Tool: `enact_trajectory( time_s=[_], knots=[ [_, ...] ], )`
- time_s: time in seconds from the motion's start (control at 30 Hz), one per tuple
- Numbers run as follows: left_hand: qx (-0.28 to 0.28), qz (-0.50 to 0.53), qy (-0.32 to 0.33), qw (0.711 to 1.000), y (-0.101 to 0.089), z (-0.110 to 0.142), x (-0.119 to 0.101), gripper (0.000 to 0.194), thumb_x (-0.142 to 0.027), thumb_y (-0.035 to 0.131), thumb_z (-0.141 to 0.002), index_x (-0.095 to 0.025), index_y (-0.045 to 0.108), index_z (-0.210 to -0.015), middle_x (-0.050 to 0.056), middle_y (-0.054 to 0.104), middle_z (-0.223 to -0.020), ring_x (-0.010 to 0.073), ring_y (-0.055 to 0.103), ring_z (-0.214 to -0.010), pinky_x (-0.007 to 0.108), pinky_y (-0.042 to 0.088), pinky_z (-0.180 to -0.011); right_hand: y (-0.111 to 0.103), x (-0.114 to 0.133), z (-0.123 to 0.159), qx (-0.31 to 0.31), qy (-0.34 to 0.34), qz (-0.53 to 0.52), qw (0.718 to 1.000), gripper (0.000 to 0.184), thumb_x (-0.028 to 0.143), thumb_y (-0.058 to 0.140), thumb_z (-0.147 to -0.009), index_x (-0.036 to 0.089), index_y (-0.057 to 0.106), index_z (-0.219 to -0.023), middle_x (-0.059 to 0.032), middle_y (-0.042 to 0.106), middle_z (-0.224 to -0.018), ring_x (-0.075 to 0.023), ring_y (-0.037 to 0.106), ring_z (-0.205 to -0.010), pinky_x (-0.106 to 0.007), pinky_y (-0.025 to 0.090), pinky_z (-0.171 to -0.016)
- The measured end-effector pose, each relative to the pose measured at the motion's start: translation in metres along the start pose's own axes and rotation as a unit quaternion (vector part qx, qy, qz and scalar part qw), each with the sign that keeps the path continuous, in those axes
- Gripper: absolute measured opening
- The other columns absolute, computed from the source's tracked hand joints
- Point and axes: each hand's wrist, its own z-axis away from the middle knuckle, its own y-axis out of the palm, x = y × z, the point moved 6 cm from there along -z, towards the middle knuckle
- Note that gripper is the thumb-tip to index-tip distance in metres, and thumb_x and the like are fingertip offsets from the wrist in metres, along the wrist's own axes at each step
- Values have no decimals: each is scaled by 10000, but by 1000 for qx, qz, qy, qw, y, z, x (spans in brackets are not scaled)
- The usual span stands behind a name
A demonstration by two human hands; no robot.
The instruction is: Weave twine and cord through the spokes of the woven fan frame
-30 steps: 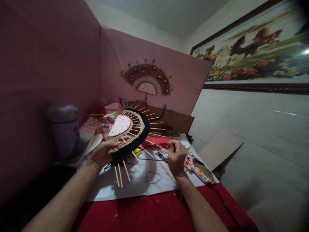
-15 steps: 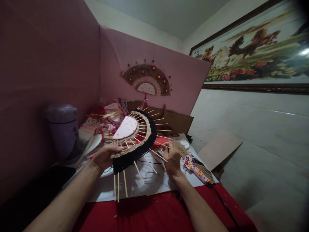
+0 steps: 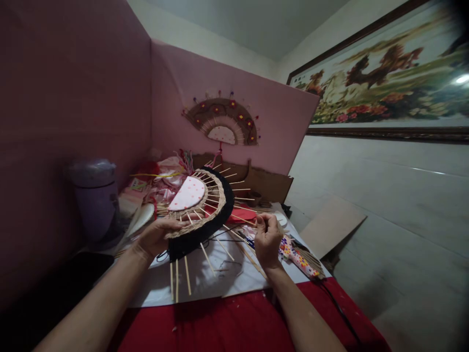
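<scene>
A half-round fan (image 3: pixel 219 208) with thin wooden sticks spreading from its edge is held up over the table. It has a white centre with red dots (image 3: pixel 187 193), a braided tan band and a black outer band (image 3: pixel 205 238). My left hand (image 3: pixel 161 233) grips its lower left side, the fingers passing underneath. At the right, my right hand (image 3: pixel 269 239) is closed in a pinch beside the tip of one stick. What lies between those fingertips is too small to make out. Thin dark cord shows below the fan.
A glue gun with a flowered pattern (image 3: pixel 300 261) lies at right, its cable running over the red cloth (image 3: pixel 205 325). A finished fan (image 3: pixel 223 117) hangs on the pink panel. A purple container (image 3: pixel 97 205) stands left, near piled pink fabric (image 3: pixel 170 176). Brown cardboard (image 3: pixel 273 188) stands behind.
My right hand has moved slightly right and up, away from the fan's sticks. The fan, in my left hand, has shifted a little to the left.
</scene>
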Motion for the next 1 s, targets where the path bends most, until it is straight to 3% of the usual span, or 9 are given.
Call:
enact_trajectory(
  time_s=[0.2, 0.6, 1.0],
  knots=[
    [14, -13, -11, 1000, 4, 1, 0, 580, -52, 521, -652, -25, 513, -1231, 141, 706, -921, 230, 665, -875, 281, 512, -796, -4, -2, -4, -15, -23, 23, 999, 225, 344, 470, -888, 177, 534, -751, -15, 559, -694, -150, 511, -654, -252, 364, -628],
    [23, -29, -45, 998, -4, -1, 9, 555, -28, 510, -652, -53, 560, -1204, 131, 714, -845, 205, 678, -764, 245, 521, -704, 7, -6, -6, 65, -37, 46, 996, 288, 403, 471, -883, 169, 554, -737, -34, 578, -715, -156, 517, -662, -257, 361, -630],
    [18, -42, -61, 997, 0, -4, 20, 524, -40, 508, -637, -60, 593, -1154, 131, 709, -860, 199, 666, -728, 246, 498, -684, 13, -6, -5, 93, -39, 67, 993, 262, 374, 501, -873, 173, 572, -719, -18, 591, -687, -156, 527, -661, -248, 331, -622]
  ],
)
